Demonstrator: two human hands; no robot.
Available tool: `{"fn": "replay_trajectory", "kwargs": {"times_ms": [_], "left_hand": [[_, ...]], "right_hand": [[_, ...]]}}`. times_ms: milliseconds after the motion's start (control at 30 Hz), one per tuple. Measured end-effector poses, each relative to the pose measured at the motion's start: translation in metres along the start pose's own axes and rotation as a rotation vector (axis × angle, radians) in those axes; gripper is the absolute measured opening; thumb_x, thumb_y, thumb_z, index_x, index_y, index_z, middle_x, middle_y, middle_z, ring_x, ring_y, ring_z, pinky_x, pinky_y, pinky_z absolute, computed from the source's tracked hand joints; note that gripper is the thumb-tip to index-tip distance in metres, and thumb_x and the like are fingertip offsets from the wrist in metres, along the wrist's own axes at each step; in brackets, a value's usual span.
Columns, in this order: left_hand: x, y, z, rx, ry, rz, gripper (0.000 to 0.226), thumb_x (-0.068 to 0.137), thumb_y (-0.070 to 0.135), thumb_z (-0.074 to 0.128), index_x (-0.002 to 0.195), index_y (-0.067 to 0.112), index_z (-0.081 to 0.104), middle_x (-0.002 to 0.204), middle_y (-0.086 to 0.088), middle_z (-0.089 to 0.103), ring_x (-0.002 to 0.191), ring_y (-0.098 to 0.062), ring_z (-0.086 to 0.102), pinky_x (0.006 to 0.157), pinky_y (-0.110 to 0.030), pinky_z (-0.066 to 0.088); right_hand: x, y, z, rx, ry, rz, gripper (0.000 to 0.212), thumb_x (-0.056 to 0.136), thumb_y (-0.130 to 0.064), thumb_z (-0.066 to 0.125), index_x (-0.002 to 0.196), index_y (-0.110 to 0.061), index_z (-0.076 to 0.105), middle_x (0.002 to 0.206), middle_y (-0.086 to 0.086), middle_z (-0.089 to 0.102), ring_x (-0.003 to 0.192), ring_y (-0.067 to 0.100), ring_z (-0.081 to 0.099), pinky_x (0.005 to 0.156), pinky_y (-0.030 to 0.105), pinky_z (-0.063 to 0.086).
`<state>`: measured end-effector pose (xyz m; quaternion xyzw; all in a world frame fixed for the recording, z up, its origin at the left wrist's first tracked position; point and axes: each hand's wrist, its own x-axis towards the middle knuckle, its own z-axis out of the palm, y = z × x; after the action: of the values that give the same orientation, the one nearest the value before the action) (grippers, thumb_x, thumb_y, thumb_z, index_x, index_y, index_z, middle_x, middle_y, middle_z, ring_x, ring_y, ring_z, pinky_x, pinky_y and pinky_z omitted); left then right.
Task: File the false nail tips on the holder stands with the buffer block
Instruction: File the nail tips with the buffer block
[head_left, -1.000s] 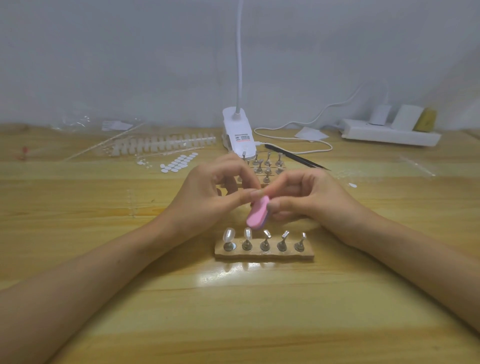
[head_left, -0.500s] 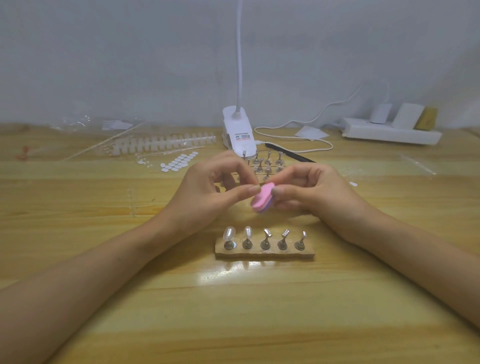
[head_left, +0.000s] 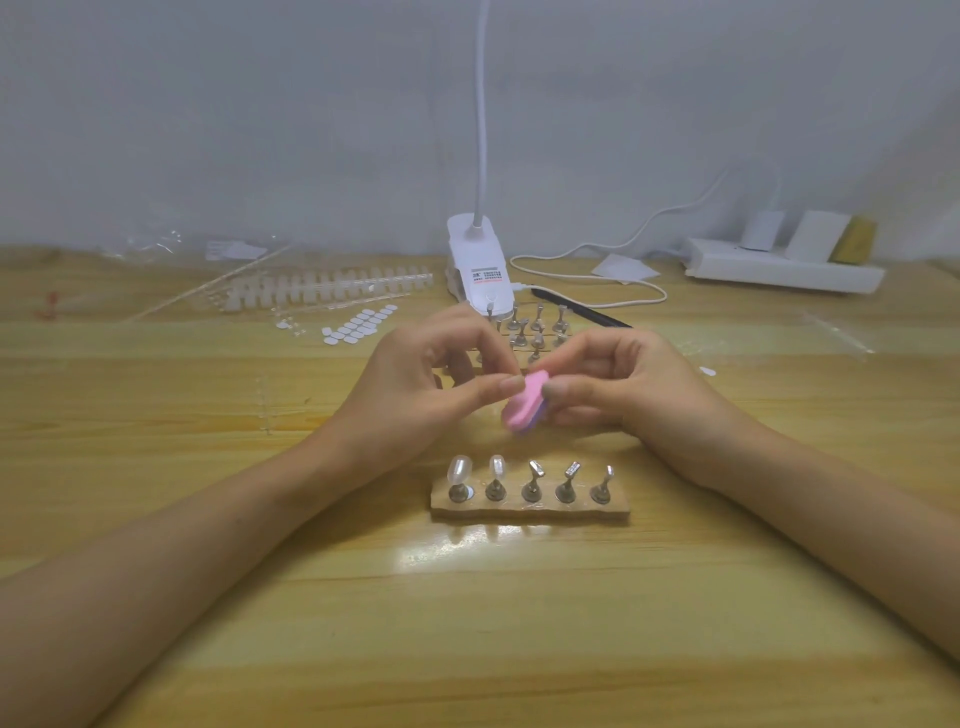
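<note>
The left hand (head_left: 415, 384) and right hand (head_left: 628, 384) meet above the table (head_left: 208, 597), both pinching the pink buffer block (head_left: 523, 408); whether a nail tip sits between the fingers is hidden. Nearer, the wooden holder base (head_left: 530, 509) carries 5 stands, 2 with false nail tips (head_left: 459, 469). Bare tabletop lies in front.

**Colours on my table**

The buffer (head_left: 521, 405) I hold is pink on top with a purple underside. The stands (head_left: 530, 480) are silver metal on a tan base (head_left: 530, 510); two carry clear, glossy tips (head_left: 459, 468). My table (head_left: 467, 623) is yellow wood grain. The lamp (head_left: 480, 270) is white with a red label; the wall (head_left: 260, 104) is pale grey.
</note>
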<state>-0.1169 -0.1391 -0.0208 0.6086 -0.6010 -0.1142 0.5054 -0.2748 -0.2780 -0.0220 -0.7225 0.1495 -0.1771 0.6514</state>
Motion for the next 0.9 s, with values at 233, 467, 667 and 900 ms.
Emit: {"fn": "replay_trajectory", "kwargs": {"times_ms": [233,467,667,900], "left_hand": [[-0.0001,-0.0013,0.0002,0.003,-0.006,0.006,0.013,0.082,0.017,0.076,0.074,0.022,0.066,0.083,0.007,0.061,0.065,-0.001,0.053,0.059,-0.008,0.036],[-0.0001,-0.0015,0.0004,-0.007,-0.006,0.013,0.010,0.080,0.024,0.075,0.074,0.020,0.067,0.082,0.008,0.061,0.065,-0.002,0.053,0.059,-0.007,0.036],[0.0002,-0.0009,0.0003,-0.011,0.004,0.023,0.011,0.081,0.021,0.075,0.074,0.023,0.066,0.082,0.009,0.061,0.065,0.000,0.054,0.059,-0.006,0.037],[0.0001,-0.0017,0.0001,0.003,-0.006,0.030,0.013,0.083,0.013,0.075,0.075,0.020,0.066,0.083,0.004,0.062,0.066,0.000,0.054,0.060,-0.007,0.038]], "right_hand": [[-0.0008,-0.0002,0.0006,-0.023,-0.014,-0.004,0.020,0.073,-0.018,0.077,0.092,-0.011,0.074,0.094,0.009,0.078,0.087,0.020,0.075,0.071,0.024,0.059],[-0.0015,-0.0008,0.0019,-0.039,-0.047,0.006,0.016,0.072,-0.019,0.078,0.088,-0.017,0.076,0.096,0.011,0.078,0.087,0.020,0.075,0.071,0.025,0.059],[-0.0008,-0.0006,0.0011,-0.005,-0.035,0.008,0.016,0.072,-0.021,0.079,0.088,-0.018,0.078,0.095,0.010,0.078,0.087,0.020,0.075,0.072,0.024,0.059],[0.0004,0.0007,-0.0004,0.000,-0.011,0.009,0.021,0.074,-0.020,0.078,0.094,-0.012,0.077,0.096,0.013,0.077,0.091,0.024,0.075,0.075,0.026,0.059]]}}
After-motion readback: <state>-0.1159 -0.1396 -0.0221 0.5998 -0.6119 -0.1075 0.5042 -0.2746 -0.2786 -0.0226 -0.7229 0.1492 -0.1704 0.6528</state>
